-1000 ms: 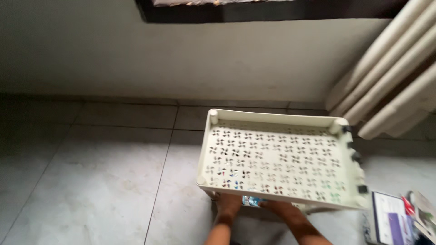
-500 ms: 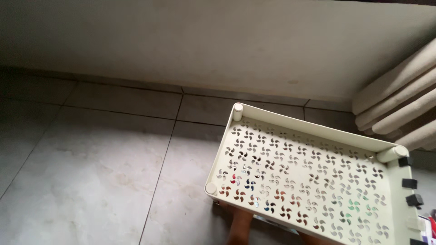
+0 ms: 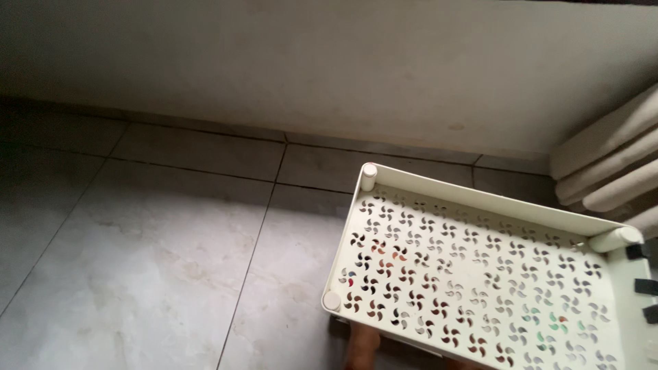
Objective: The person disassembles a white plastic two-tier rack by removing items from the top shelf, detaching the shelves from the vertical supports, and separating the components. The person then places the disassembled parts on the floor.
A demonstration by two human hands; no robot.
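Down low, one cream perforated tray (image 3: 480, 274), pinwheel-holed, is tilting above one forearm (image 3: 361, 346); fingers are hiding beneath it, so their grip cannot be told.

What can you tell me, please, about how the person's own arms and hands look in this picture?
Very little shows. Only a short stretch of one bare forearm appears below the cream perforated tray, with no sleeve, glove, watch or band on that part. Which arm it is cannot be told. Both hands and their fingers are hidden under the tray or lie out of frame.
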